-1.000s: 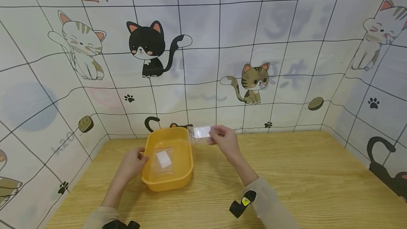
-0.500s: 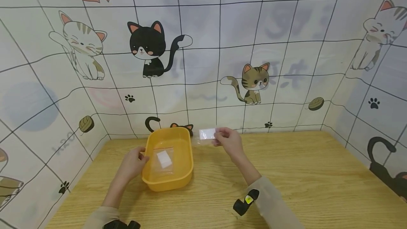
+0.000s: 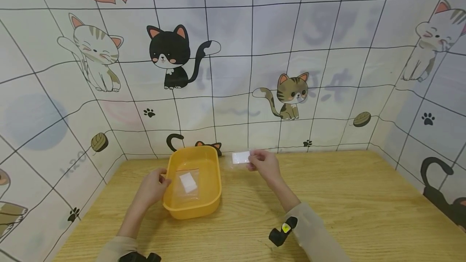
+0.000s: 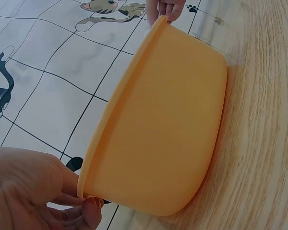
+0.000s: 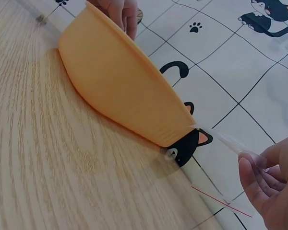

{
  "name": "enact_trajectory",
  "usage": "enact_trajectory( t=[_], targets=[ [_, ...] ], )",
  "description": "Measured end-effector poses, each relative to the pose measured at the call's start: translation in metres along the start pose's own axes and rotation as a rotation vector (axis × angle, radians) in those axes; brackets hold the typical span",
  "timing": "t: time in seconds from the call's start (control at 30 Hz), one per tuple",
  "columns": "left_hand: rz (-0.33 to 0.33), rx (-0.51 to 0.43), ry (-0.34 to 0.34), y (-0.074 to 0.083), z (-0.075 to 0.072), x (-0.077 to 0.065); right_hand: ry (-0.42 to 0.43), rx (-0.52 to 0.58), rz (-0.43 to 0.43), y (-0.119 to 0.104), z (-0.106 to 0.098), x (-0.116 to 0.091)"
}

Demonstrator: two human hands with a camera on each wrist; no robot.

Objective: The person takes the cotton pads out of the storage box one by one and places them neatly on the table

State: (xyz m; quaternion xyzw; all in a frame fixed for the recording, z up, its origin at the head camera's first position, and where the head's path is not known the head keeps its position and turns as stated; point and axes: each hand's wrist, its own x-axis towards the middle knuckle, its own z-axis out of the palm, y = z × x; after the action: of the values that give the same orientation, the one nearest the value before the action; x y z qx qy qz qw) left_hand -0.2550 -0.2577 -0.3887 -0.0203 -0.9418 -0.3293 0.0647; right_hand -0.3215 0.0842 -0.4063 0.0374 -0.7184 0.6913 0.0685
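Note:
A yellow plastic tub (image 3: 196,212) stands on the table, and my left hand (image 3: 150,186) pinches its left rim between thumb and fingers. Inside the tub lies a clear zip bag (image 3: 188,183) with a white rectangular piece in it. To the right of the tub, my right hand (image 3: 265,165) pinches a second clear zip bag (image 3: 241,157) that also holds a white piece. In the right wrist view this bag (image 5: 230,142) is seen nearly edge-on, with its red zip line below the fingers. Left fingertips (image 4: 92,211) show under the rim in the left wrist view.
The wooden table (image 3: 327,197) reaches back to a cloth wall (image 3: 233,72) printed with cats and grid lines. Its side panels close in the left and right. Black wrist cameras (image 3: 279,235) sit on both sleeves.
My right hand has drawn the zip bag to the right and slightly down, away from the tub's rim. The left hand and the tub have stayed put.

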Motion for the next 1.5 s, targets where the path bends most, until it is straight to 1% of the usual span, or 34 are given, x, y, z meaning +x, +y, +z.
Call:
enact_trajectory(
  t=[0.13,0.2,0.27,0.33,0.4,0.5,0.67,0.8,1.17,1.33,1.5],
  targets=[
    [-0.002,-0.006,0.0,0.0,0.001,0.0,-0.027,-0.012,-0.017,0.004,-0.003,0.0],
    [-0.001,-0.01,0.001,0.0,0.001,0.0,-0.045,-0.025,-0.019,0.0,-0.004,-0.003],
    [-0.001,-0.013,0.001,0.0,0.001,-0.001,-0.057,-0.037,-0.016,-0.011,-0.004,-0.01],
    [-0.001,-0.015,0.001,0.0,0.001,0.0,-0.049,-0.049,-0.012,-0.01,-0.003,-0.011],
    [-0.001,-0.014,0.0,-0.001,0.001,0.0,-0.038,-0.059,-0.011,-0.007,-0.003,-0.011],
    [-0.003,-0.012,-0.002,-0.002,0.0,0.001,-0.022,-0.071,-0.004,0.009,-0.004,-0.003],
    [-0.01,-0.011,-0.008,-0.001,-0.001,0.0,-0.029,-0.094,0.047,0.013,-0.006,-0.005],
    [-0.015,-0.007,-0.016,0.0,-0.003,-0.001,-0.038,-0.137,0.084,0.016,-0.007,-0.008],
    [-0.025,-0.001,-0.024,0.001,-0.005,0.0,-0.104,-0.255,0.157,0.018,-0.01,-0.015],
    [-0.02,-0.004,-0.023,0.001,-0.004,0.0,-0.119,-0.294,0.171,0.019,-0.012,-0.016],
    [-0.016,-0.018,-0.024,0.0,-0.002,0.001,-0.117,-0.321,0.162,0.02,-0.013,-0.017]
  ],
)
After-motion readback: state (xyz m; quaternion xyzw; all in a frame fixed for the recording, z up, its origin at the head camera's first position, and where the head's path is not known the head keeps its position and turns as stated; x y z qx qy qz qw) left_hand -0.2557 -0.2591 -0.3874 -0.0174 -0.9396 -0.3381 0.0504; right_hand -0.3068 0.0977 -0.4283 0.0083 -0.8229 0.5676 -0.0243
